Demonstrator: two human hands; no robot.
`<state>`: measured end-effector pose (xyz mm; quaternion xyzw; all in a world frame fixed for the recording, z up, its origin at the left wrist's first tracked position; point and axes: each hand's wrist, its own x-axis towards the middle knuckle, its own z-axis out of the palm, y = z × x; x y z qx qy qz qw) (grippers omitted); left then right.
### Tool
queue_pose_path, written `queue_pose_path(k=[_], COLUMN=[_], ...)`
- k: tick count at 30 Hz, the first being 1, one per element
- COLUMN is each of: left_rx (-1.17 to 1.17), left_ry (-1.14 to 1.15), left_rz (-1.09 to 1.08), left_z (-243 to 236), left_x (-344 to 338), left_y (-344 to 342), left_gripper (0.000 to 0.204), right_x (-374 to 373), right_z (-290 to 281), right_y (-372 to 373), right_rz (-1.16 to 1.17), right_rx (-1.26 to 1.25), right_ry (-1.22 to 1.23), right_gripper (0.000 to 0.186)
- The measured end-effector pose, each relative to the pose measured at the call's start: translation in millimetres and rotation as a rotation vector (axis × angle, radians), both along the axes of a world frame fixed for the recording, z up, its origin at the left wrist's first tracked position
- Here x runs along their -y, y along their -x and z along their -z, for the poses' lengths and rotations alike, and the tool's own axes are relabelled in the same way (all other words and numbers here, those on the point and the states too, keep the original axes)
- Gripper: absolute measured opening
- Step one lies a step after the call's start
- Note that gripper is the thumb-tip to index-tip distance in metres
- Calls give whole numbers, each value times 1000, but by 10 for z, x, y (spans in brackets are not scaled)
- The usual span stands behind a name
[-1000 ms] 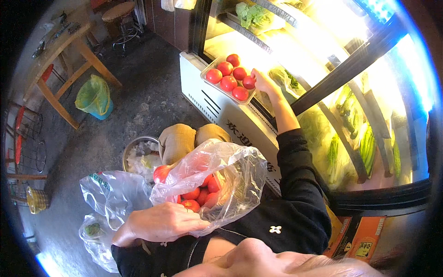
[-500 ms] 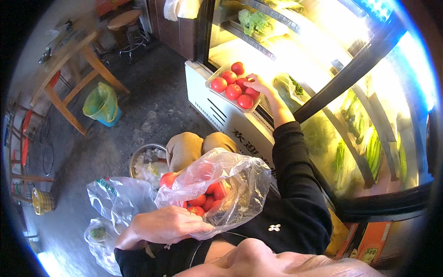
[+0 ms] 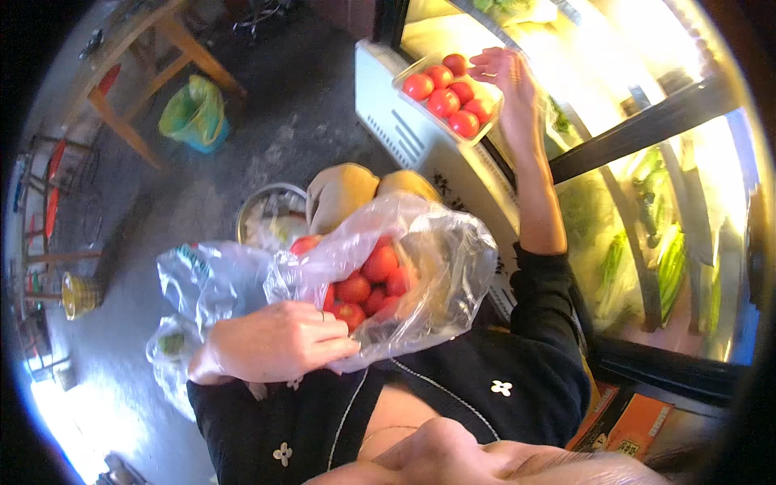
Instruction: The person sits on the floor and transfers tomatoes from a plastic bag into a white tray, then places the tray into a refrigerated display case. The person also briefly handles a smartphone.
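A clear plastic bag (image 3: 457,271) rests on my lap, its mouth spread wide. Several red tomatoes (image 3: 353,288) lie inside it. My left hand (image 3: 271,343) is closed on the bag's near rim. At the sill of the lit display fridge stands a clear tray (image 3: 426,113) filled with tomatoes (image 3: 444,103). Over the tray's far right side is my right hand (image 3: 505,71), fingers bent but apart and pointing left. I see nothing held in it; whether it touches the tray's rim is unclear.
Leafy greens (image 3: 667,263) show behind the fridge glass at right. A metal basin (image 3: 246,214) with pale contents sits on the floor beyond my knees. At left are a lined blue bin (image 3: 212,139), a wooden table (image 3: 121,129) and a yellow basket (image 3: 79,295).
My right hand has come off the tomato it was touching and moved to the tray's far right edge. My left hand keeps its hold on the bag. The whole view has shifted.
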<state>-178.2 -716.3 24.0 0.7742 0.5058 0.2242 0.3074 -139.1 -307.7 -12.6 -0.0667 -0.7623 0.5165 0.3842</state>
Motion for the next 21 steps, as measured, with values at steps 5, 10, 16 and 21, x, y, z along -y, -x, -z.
queue_pose_path(k=[5, 10, 16, 21], left_rx=[-256, -230, -235, -211], left_ry=[-151, -238, -306, -306], left_rz=[106, 164, 207, 230], left_z=[-182, -304, -323, -282], left_x=[171, 274, 299, 249], left_y=[-96, -344, -515, -470], left_gripper=[25, 23, 16, 15], right_x=[1556, 1871, 2243, 2052], right_z=[-795, -81, 687, 693], right_y=[-907, -660, -410, -389], right_rz=[-939, -1039, -798, -763], right_rx=[196, 446, 313, 321], right_ry=[-607, -1100, -1378, -1390], right_gripper=[14, 9, 20, 30])
